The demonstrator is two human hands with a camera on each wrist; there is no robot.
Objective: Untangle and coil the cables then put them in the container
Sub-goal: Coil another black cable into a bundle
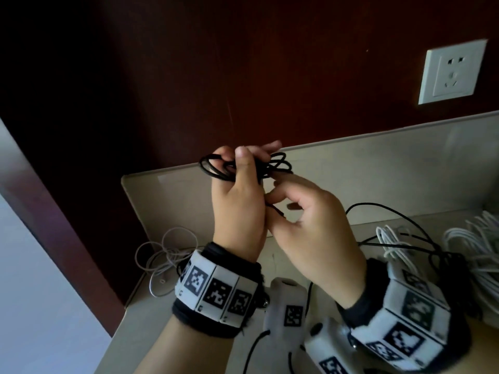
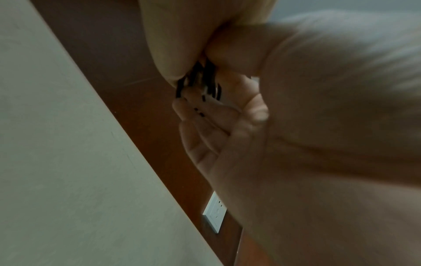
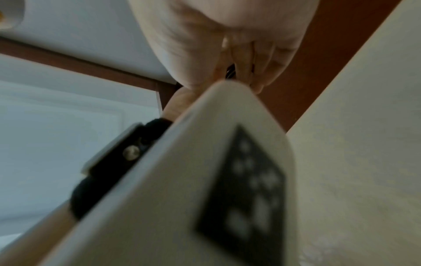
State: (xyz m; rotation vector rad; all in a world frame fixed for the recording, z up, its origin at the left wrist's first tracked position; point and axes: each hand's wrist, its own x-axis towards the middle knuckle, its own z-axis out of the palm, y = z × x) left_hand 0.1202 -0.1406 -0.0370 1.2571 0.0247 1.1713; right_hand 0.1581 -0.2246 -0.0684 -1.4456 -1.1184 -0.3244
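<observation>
Left hand point(image 1: 237, 209) raised above tabletop point(image 1: 151, 317), thumb and fingers clamped on coiled black cable point(image 1: 243, 167). Right hand point(image 1: 313, 233) beside it, pinching loose cable end; loops span both hands.

The head view looks forward and down from above the bench's point(image 1: 364, 168) near edge toward the wall socket point(image 1: 451, 72). The left wrist view sits tight against the palm, facing the same socket point(image 2: 215, 214). The right wrist view looks upward, mostly blocked by a marker block point(image 3: 205, 180).
</observation>
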